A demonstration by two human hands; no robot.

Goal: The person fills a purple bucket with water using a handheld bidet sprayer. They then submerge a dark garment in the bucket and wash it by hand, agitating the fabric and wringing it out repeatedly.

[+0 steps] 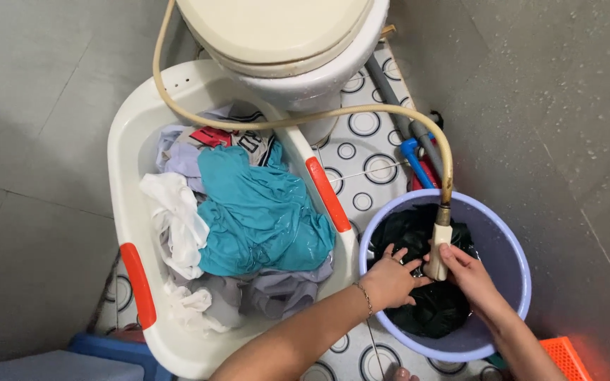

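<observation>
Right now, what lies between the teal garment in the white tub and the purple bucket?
In the head view, the white tub's rim with its orange handle and a strip of ringed floor tile separate the teal garment from the purple bucket.

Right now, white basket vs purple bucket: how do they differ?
The white basket is long, with red handles; the purple bucket is round and plain. The basket holds a mixed heap, teal on top; the bucket holds only dark cloth. Left hand and right hand are in the bucket, none in the basket. Both hold wet laundry.
</observation>
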